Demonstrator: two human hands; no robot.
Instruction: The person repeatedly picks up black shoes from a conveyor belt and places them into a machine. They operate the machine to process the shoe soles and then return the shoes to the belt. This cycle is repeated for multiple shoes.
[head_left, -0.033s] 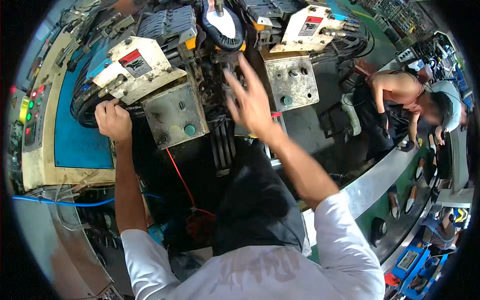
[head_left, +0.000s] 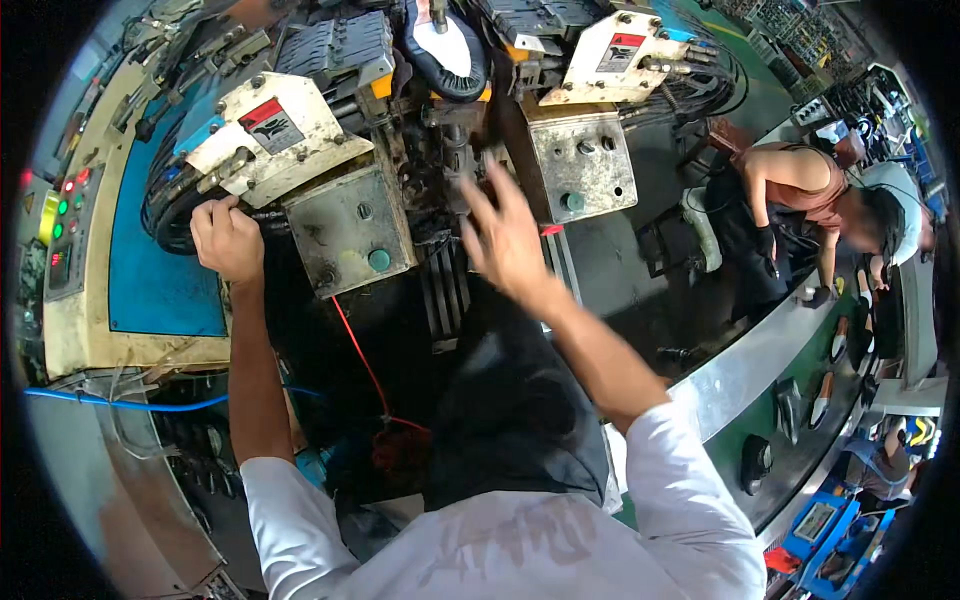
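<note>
My left hand (head_left: pixel 227 240) is curled closed at the left side of the machine, beneath a cream panel (head_left: pixel 270 130) and beside a metal control box with a green button (head_left: pixel 352 230). What its fingers hold, if anything, is hidden. Before the middle of the machine my right hand (head_left: pixel 508 245) hovers, fingers apart and blurred, with nothing in it. Just right of that hand is a second control box (head_left: pixel 585 165), also with a green button. Beyond it, a dark shoe upper with a white sole (head_left: pixel 445 55) sits sole up under a metal rod (head_left: pixel 438 12).
At the left a cabinet carries lit buttons (head_left: pixel 68 225). A blue hose (head_left: pixel 130 403) and a red cable (head_left: pixel 360 350) run low. To the right a co-worker (head_left: pixel 800 190) sits at a curved conveyor (head_left: pixel 715 390) bearing several shoes. Black hoses (head_left: pixel 715 80) loop behind the right panel.
My right hand has drawn back slightly toward me, away from the shoe. The left hand stays in place. A dark shoe on the conveyor at the right has shifted.
</note>
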